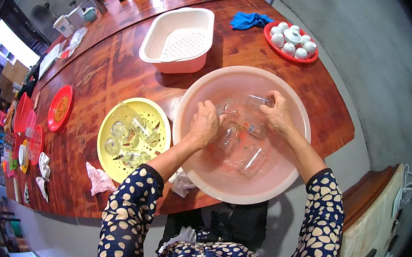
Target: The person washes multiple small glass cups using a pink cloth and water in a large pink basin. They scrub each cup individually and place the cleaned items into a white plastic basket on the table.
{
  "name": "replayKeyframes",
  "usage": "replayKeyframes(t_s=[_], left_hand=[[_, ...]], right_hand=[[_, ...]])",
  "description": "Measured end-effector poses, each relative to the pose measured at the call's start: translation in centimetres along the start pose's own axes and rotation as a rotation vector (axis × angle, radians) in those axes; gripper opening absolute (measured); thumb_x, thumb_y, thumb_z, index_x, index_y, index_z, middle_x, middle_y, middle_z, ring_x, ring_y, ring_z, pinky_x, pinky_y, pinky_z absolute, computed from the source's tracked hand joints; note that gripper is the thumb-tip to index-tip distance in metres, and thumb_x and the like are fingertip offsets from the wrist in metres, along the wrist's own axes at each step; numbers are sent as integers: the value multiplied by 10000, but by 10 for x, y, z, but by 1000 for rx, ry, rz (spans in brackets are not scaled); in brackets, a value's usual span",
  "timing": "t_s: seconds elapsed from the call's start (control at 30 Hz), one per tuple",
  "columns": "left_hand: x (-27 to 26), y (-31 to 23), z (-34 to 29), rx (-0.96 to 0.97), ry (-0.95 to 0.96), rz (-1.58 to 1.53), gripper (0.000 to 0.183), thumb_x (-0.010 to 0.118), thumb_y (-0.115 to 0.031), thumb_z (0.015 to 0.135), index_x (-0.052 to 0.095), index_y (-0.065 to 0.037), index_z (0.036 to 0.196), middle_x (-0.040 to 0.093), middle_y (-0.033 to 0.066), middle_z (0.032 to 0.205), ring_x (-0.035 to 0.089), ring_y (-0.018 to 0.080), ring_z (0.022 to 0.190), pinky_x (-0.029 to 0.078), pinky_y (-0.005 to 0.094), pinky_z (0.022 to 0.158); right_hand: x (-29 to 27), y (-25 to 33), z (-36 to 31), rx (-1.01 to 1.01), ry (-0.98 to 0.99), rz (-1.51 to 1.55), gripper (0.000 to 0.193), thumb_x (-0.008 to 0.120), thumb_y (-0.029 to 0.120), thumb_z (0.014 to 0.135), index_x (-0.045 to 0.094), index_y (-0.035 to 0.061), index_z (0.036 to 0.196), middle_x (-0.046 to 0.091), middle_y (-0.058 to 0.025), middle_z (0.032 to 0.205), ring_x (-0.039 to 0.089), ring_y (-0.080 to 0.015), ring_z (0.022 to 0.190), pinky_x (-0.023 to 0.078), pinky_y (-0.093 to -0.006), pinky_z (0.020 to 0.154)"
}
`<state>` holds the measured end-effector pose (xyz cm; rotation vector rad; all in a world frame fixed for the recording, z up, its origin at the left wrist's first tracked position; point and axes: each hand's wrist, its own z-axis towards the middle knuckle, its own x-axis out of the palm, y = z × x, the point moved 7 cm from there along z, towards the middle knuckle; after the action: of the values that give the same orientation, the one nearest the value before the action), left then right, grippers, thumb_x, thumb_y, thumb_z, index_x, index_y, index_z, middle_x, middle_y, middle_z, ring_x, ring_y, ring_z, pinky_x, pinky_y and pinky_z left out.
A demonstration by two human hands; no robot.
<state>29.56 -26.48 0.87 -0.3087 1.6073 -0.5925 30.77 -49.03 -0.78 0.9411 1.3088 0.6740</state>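
Both my hands are inside a wide, pale pink basin at the table's near edge. Several clear drinking glasses lie in it, one of them, a glass, on its side toward the near part. On the left side of the basin, my left hand is closed with its fingers on a clear glass. My right hand grips another clear glass near the far side. Beside the basin at left, a yellow perforated colander holds several more glasses, some lying on their sides.
Beyond my hands stands a white and pink draining basket. A red plate with white cups and a blue cloth lie at the far right. A pink cloth rests by the colander; a red plate lies farther left.
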Motion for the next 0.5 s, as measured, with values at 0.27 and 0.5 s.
replayKeyframes(t_s=[0.27,0.5], left_hand=[[10,-11,1,13,-56,50,430,692,-278,789,502,34,1015,526,228,1032,571,383,958,503,478,782],[-50,-24,-39,266,-252,36,446,719,-201,722,521,10,1061,521,198,1050,516,345,1005,478,397,840]], right_hand=[[-3,-17,4,-131,39,-276,353,657,152,664,549,-9,959,598,-184,855,582,-313,808,464,-390,733],[-2,-2,-1,-232,58,-493,411,648,118,688,527,-20,1055,585,-212,964,568,-358,932,452,-418,813]])
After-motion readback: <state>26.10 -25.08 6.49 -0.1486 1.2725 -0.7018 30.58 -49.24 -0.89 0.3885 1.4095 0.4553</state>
